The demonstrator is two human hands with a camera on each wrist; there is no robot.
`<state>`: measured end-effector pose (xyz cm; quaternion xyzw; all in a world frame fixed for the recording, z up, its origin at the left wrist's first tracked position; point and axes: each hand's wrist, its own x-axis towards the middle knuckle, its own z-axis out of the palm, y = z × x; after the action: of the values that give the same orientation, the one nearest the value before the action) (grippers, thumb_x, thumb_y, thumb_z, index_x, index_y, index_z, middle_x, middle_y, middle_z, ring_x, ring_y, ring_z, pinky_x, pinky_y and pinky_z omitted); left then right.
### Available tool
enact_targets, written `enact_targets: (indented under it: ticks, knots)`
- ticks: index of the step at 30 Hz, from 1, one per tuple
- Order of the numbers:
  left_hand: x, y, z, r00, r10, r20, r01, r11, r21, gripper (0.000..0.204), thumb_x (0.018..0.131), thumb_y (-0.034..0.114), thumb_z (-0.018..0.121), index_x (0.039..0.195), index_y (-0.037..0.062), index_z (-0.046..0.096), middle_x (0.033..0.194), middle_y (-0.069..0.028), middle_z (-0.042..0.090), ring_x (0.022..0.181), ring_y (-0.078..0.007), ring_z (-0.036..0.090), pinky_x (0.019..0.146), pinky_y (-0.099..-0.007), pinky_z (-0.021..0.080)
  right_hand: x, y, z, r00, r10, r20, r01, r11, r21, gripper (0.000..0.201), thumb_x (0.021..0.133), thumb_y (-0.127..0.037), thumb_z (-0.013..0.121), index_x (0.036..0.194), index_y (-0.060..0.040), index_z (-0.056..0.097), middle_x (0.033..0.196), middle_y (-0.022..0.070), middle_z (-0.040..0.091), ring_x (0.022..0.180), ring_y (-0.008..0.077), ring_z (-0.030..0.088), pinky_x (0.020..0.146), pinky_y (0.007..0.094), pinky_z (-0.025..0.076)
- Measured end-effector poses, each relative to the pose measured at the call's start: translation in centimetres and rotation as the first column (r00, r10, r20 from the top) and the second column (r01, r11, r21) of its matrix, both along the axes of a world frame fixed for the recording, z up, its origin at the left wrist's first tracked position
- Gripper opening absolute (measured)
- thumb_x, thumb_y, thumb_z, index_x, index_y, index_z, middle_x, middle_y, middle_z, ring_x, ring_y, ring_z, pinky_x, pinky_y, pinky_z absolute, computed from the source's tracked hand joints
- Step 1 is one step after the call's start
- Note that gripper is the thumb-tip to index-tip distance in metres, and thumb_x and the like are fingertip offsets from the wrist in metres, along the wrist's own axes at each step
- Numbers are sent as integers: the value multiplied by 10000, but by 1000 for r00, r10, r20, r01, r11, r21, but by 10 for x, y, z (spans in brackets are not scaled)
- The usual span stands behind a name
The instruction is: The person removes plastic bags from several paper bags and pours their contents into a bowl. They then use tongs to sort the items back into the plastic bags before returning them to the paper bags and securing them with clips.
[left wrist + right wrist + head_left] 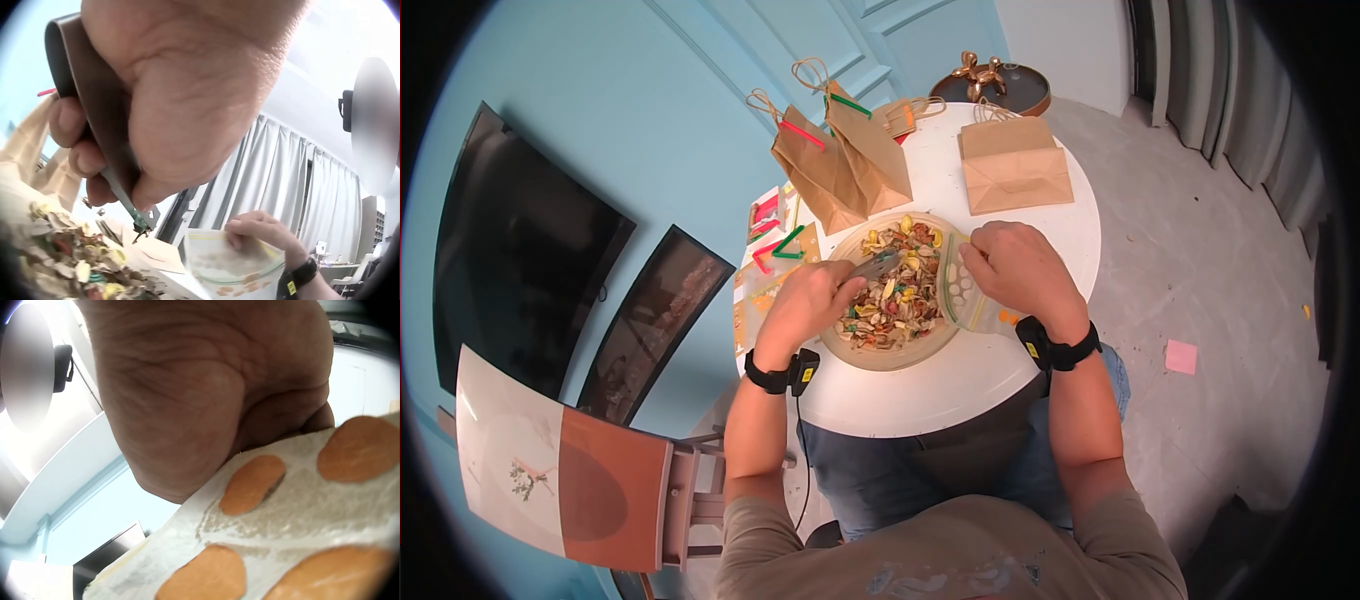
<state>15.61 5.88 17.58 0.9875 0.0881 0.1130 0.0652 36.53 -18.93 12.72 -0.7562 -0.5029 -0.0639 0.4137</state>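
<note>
My left hand [805,305] grips metal tongs [87,81], with the bend of the tongs up by the palm and their arms between thumb and fingers. In the left wrist view a small dark green bit [141,224] shows at the tips. The tongs point over a round tan bowl [890,365] heaped with dried petals and leaves [890,320] in brown, yellow and red. To the right of the bowl, my right hand [1025,265] pinches the top edge of a clear zip bag [212,259] with orange dots. The bag leans close to the bowl's right rim.
Two paper gift bags [830,170] stand behind the bowl at left, with another paper bag [1015,170] at the back right. Red and green strips [780,245] lie left of the bowl on the white round table [900,410]. A tray with a balloon-dog figure [980,75] is beyond.
</note>
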Motion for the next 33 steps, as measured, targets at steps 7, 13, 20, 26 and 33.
enact_targets:
  ticks: [7,13,20,26,33]
  knots:
    - [29,-40,16,997,-79,17,81,983,-163,289,1050,258,773,1072,-30,762,871,-265,715,734,-422,694,682,-480,531,1,-2,3,999,-18,-27,17,1000,-16,341,1023,-197,628,821,45,758,842,254,730,830,453,729,813,545,577]
    - [33,-8,-3,992,61,-109,-76,986,-146,370,1022,343,791,1062,-25,772,879,-261,755,864,-458,744,771,-527,565,6,-7,2,999,-47,-15,47,999,-20,344,1024,-198,623,834,53,761,855,254,734,852,457,730,838,552,576]
    - [29,10,-34,930,120,-348,-135,991,-20,430,1026,400,770,1063,-28,782,898,-301,759,928,-501,750,848,-575,583,6,-9,3,999,-48,-23,48,999,-19,348,1027,-202,618,837,51,764,856,257,734,856,457,731,841,553,576]
    - [23,15,-54,955,129,-269,-120,991,49,399,1036,372,758,1026,-27,777,904,-307,760,932,-501,754,848,-579,589,4,-6,2,999,-47,-23,46,998,-34,351,1028,-205,619,832,49,764,847,255,732,854,454,731,834,551,576]
    - [15,10,-47,973,100,-207,-88,994,67,347,1056,318,738,980,-19,777,873,-300,748,892,-504,743,815,-585,581,3,-4,2,999,-43,-20,42,999,-32,348,1022,-201,619,824,47,762,839,252,729,841,453,727,828,549,574]
